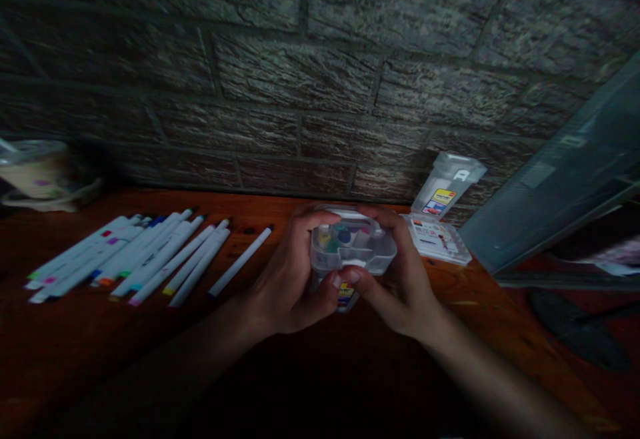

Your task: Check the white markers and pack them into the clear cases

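Between my two hands is a clear plastic marker case (367,259), with coloured marker ends showing through its top. My left hand (295,269) wraps round its left side, and my right hand (403,279) grips the right side. Both thumbs press close together at the white latch on the near edge. A yellow label shows below the thumbs. To the left of my left hand a single white marker (241,262) lies on the wooden table (240,359). Farther left several white markers (165,259) with coloured ends lie side by side in a loose pile.
A second clear case (443,239) stands open at the table's back right, its lid upright near the brick wall (340,79). At the far left a drink cup (35,169) with a straw sits in a holder. The table's right edge runs beside a greyish panel (560,165).
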{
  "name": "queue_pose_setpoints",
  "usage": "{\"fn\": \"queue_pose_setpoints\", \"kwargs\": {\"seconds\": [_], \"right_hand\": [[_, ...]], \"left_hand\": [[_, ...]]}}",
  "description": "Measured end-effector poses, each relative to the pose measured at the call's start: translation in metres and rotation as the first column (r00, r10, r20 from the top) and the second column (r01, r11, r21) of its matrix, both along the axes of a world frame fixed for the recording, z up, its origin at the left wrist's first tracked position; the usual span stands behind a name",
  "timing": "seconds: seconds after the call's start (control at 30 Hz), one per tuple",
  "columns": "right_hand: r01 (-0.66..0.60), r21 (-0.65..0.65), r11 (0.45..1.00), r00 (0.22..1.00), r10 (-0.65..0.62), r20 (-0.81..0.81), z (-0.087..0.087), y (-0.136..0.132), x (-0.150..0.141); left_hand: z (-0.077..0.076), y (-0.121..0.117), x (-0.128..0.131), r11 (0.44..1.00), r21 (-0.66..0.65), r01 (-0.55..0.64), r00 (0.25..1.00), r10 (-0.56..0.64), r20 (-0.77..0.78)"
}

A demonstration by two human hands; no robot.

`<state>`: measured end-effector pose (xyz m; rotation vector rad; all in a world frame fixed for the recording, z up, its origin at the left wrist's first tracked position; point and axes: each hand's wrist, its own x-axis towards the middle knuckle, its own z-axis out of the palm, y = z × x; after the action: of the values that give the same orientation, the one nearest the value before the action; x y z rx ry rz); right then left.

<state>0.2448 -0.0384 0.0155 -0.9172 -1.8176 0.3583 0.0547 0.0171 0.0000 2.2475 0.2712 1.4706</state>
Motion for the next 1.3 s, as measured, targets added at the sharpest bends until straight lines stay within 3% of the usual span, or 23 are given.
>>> {"fn": "queue_pose_setpoints", "kwargs": {"seconds": [0.23,0.53,0.63,0.9,1.3], "right_hand": [[-0.069,-0.053,0.996,0.995,0.073,0.062,0.004,0.000,0.011],[0.024,0.147,0.989,0.991,-0.042,0.125,0.003,0.005,0.007],[0.033,0.128,0.991,0.994,-0.046,0.102,0.003,0.003,0.006],[-0.095,0.050,0.994,0.983,0.086,0.160,0.008,0.002,0.016],[-0.008,0.146,0.989,0.994,-0.008,0.113,0.005,0.003,0.006]], "left_hand": [[0.001,-0.001,0.000,0.998,0.034,-0.050,0.998,0.051,-0.030],[0.000,-0.002,-0.001,0.999,-0.029,0.025,1.000,-0.025,0.003],[0.000,-0.002,-0.002,0.999,-0.038,0.035,0.999,-0.035,-0.004],[0.004,-0.001,-0.003,0.999,0.031,-0.023,0.999,0.024,-0.044],[0.000,0.000,-0.003,0.998,0.028,0.064,0.998,-0.064,-0.006]]}}
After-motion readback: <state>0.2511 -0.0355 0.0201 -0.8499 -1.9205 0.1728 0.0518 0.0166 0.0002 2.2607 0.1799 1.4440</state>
